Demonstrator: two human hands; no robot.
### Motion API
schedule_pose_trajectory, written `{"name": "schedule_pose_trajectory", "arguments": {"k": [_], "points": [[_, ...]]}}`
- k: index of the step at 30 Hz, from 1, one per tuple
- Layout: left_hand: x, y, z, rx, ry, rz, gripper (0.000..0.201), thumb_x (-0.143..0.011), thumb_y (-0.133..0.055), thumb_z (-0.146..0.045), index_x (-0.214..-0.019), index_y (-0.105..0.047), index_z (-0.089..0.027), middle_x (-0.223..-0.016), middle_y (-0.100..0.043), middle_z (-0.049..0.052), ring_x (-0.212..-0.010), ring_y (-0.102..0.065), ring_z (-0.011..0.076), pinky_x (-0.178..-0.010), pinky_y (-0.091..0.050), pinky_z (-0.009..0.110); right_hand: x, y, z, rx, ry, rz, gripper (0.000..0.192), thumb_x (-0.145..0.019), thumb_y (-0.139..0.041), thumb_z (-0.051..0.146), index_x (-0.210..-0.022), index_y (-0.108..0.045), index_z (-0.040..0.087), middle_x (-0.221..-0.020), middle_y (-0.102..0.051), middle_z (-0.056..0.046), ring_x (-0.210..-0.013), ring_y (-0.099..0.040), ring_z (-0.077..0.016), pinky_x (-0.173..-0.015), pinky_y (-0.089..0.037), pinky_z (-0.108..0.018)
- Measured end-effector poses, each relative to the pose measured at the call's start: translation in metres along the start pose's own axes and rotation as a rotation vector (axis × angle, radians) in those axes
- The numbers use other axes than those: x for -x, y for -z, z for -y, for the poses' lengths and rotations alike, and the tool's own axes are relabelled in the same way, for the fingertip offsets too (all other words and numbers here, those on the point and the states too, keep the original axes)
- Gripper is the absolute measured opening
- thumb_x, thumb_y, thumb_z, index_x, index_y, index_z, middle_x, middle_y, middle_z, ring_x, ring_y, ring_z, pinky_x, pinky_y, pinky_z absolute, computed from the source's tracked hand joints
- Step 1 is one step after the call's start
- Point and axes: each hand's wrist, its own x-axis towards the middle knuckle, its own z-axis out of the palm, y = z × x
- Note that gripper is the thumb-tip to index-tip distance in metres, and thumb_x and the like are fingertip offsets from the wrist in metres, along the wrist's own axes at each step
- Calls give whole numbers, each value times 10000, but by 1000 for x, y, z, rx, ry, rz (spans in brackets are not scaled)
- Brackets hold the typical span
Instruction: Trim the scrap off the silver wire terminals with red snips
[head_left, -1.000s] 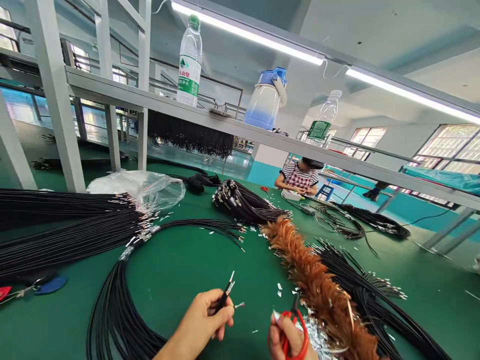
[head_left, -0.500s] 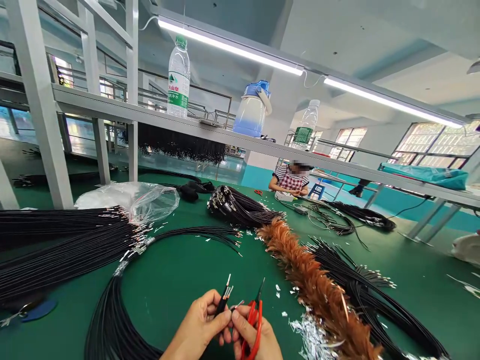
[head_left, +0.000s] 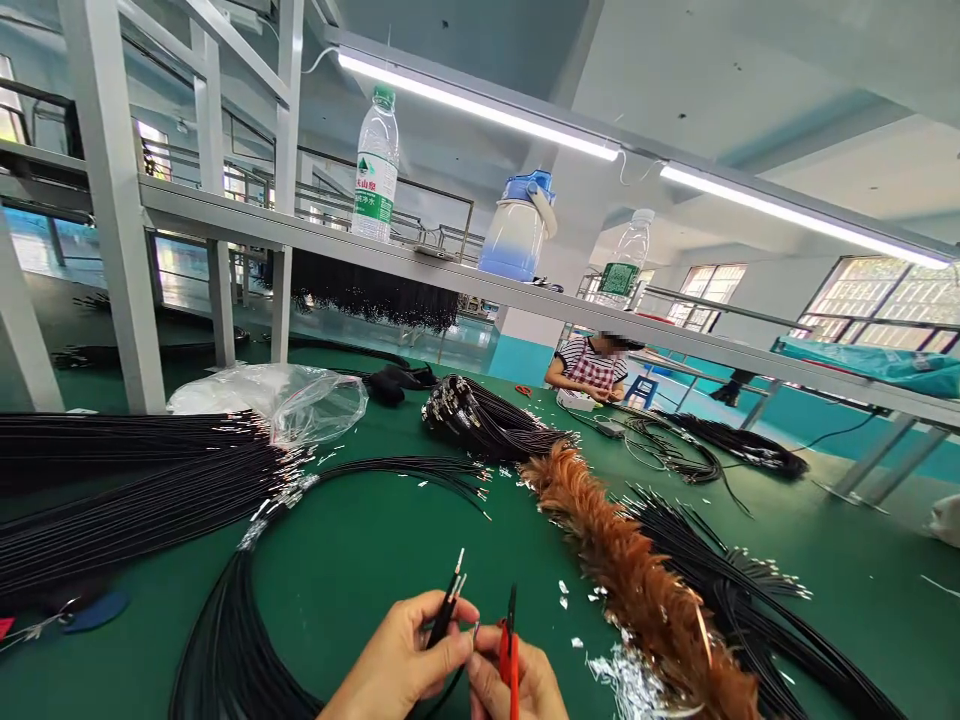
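Cables [head_left: 135, 510] lay in long black rows at the far left, a clear plastic bag [head_left: 322, 405] just behind their bare ends. Beside them, a curved bundle [head_left: 225, 620] bent across the green table [head_left: 360, 560]. Near the front middle, the left hand [head_left: 424, 650] gripped a black cable [head_left: 442, 622] with stripped tips pointing up. Just right of it, the right hand [head_left: 517, 670] held red-handled scissors [head_left: 511, 650], blades upward, its fingertips meeting the left's at a thin wire [head_left: 475, 632]; whether they pinched it, I could not tell. Farther right came foil scraps [head_left: 626, 682], a brown feather duster [head_left: 630, 560] and more black leads [head_left: 742, 610].
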Motion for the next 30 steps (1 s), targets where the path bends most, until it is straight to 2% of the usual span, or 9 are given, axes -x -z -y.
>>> {"name": "schedule_pose_trajectory", "arguments": {"k": [3, 7, 13, 21, 27, 30], "points": [[2, -2, -1, 1, 5, -13, 486, -565, -755, -483, -834, -582, -118, -616, -425, -52, -483, -273, 42, -446, -158, 217, 2, -2, 4, 56, 2, 51, 490, -668, -569, 633, -705, -560, 144, -395, -389, 73, -340, -321, -51, -369, -226, -198], [3, -3, -5, -1, -13, -93, 406, -598, -740, -459, -709, -551, -118, -550, -406, -63, -471, -267, 45, -450, -156, 220, 3, 0, 9, 116, -29, 144, 545, -688, -519, 666, -757, -571, 128, -413, -431, 59, -340, -335, -43, -367, -250, -184], [3, -2, -5, 55, -51, -123, 451, -602, -709, -531, -688, -533, -124, -526, -355, -83, -459, -231, 40, -450, -155, 221, 5, 5, 10, 12, -130, 98, 503, -682, -575, 622, -832, -559, 142, -435, -461, 66, -337, -360, -38, -357, -277, -165], [3, -4, -3, 14, -7, -67, 440, -597, -738, -463, -798, -570, -110, -602, -434, -54, -471, -257, 35, -445, -140, 212, 4, 4, 2, 77, -59, 124, 531, -700, -533, 646, -795, -566, 125, -423, -438, 64, -344, -327, -32, -366, -233, -172], [2, -4, -2, -6, -14, -119, 412, -601, -730, -470, -683, -533, -118, -544, -381, -71, -461, -242, 39, -445, -142, 218, 1, 2, -10, 92, -51, 49, 594, -644, -517, 706, -787, -559, 132, -383, -420, 69, -301, -298, -42, -327, -212, -186], [4, -7, -5, 29, -31, -99, 417, -614, -717, -486, -680, -527, -121, -559, -387, -67, -471, -238, 41, -448, -155, 213, 0, 2, -12, 82, -50, 48, 561, -650, -530, 687, -763, -549, 138, -375, -425, 66, -303, -313, -46, -331, -220, -184]]}}
